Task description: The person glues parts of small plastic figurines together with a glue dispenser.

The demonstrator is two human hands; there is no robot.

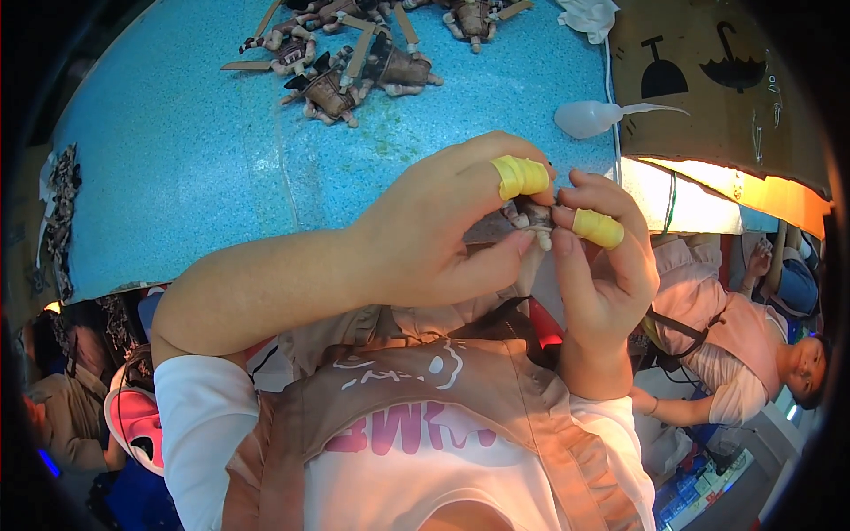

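Observation:
A small doll-like figurine [537, 214] in brown and pale pink is held between my two hands, near the table's front edge. My left hand [434, 221] pinches it from the left with thumb and fingers, with yellow tape wrapped round a finger. From the right, my right hand [615, 257] closes its fingertips on the same figurine, also with yellow tape on one finger. My fingers cover much of the figurine, so its upper part is hidden. Farther back on the blue table [195, 177] lie several similar brown figurines [329, 94] with flat light-brown sticks.
A translucent squeeze bottle [588, 119] with a thin nozzle lies right of my hands. Beyond it stands a cardboard box [708, 97], with crumpled white tissue [590, 16] at the back. Small dark pieces [64, 212] line the left edge. Another person [722, 336] sits at the right.

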